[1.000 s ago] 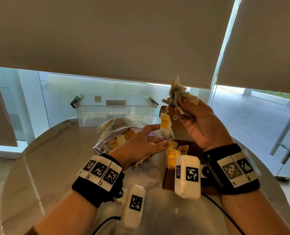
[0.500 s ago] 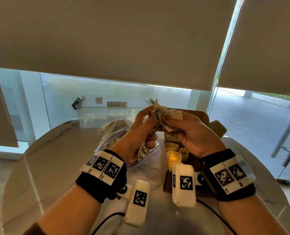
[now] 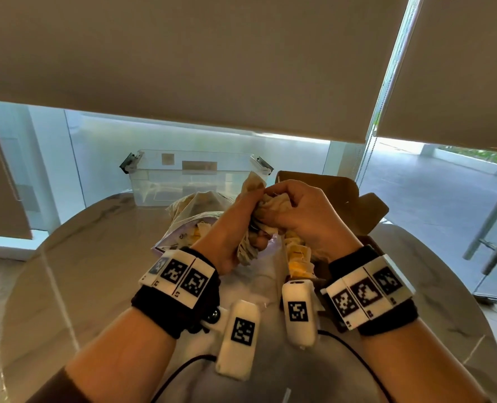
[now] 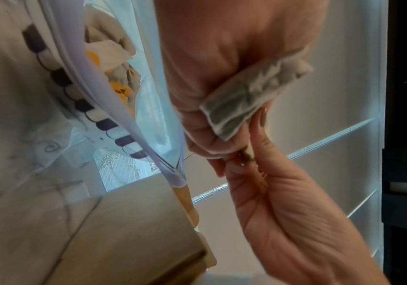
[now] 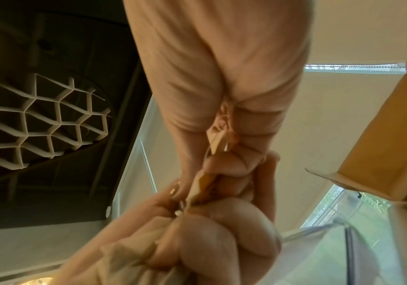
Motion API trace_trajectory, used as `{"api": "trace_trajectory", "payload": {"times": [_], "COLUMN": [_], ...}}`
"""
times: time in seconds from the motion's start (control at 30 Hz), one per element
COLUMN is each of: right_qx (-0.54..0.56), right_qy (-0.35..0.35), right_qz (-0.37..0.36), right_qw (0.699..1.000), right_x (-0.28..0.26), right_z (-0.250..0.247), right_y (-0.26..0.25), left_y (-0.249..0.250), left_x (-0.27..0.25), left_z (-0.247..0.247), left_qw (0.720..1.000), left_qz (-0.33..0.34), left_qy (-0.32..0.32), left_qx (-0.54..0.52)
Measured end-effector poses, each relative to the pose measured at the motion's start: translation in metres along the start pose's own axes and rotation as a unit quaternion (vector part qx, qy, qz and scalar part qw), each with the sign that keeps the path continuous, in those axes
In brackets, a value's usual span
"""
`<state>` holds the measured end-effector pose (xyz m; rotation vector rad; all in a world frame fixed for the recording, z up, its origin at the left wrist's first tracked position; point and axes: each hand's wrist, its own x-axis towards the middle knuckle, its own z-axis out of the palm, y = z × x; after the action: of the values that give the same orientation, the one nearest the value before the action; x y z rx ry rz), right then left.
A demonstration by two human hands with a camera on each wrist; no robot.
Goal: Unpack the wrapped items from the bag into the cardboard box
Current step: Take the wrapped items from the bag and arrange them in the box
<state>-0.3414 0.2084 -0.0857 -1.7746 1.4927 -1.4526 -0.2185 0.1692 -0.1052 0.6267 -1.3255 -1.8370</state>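
Note:
Above the table, both hands hold one clump of paper-wrapped tea bags (image 3: pixel 274 202). My left hand (image 3: pixel 242 219) grips the clump from the left, and a tea bag (image 4: pixel 253 96) sticks out of its fist. My right hand (image 3: pixel 296 216) pinches the same clump from the right, fingers curled over it (image 5: pixel 218 138). The clear zip bag (image 3: pixel 180 232) with more yellow-tagged tea bags lies just left, below the hands. The brown cardboard box (image 3: pixel 354 207) stands open on the right with several tea bags (image 3: pixel 298 258) inside.
A clear plastic bin (image 3: pixel 195 177) with latches stands at the far edge of the round marble table (image 3: pixel 81 286). Roller blinds and windows are behind it. Cables run from the wrist cameras across the near part of the table.
My right hand has come down from head height with its tea bags. My left hand has risen from beside the zip bag and joined it, so both now grip the clump.

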Motion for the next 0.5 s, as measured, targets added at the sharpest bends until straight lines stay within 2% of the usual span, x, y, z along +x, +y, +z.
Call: {"api": "trace_trajectory", "payload": {"times": [0.07,0.17,0.23,0.37,0.5], "right_qx": [-0.019,0.01,0.025,-0.012,0.029], "right_qy": [0.002,-0.005,0.003,0.07,0.076], "right_qz": [-0.005,-0.005,-0.003,0.001,0.021], "right_qw": [1.0,1.0,1.0,0.998,0.996], "right_x": [0.0003,-0.0002,-0.0003,0.0018,0.0025], "right_z": [-0.0009,-0.0027,-0.0049,-0.0012,0.0037], "right_y": [0.002,0.0032,0.0032,0.0042,0.0042], "left_y": [-0.0033,-0.007,-0.0075,-0.009,-0.0076], "left_x": [-0.001,-0.0007,-0.0019,-0.0027,-0.0024], "left_z": [0.0007,-0.0007,-0.0012,0.0045,0.0039], "left_qw": [1.0,0.998,0.998,0.998,0.992], "left_qz": [-0.006,0.028,0.046,0.017,0.046], "left_qy": [0.028,0.05,0.04,0.02,-0.007], "left_qx": [0.009,-0.01,-0.024,-0.049,-0.121]}}
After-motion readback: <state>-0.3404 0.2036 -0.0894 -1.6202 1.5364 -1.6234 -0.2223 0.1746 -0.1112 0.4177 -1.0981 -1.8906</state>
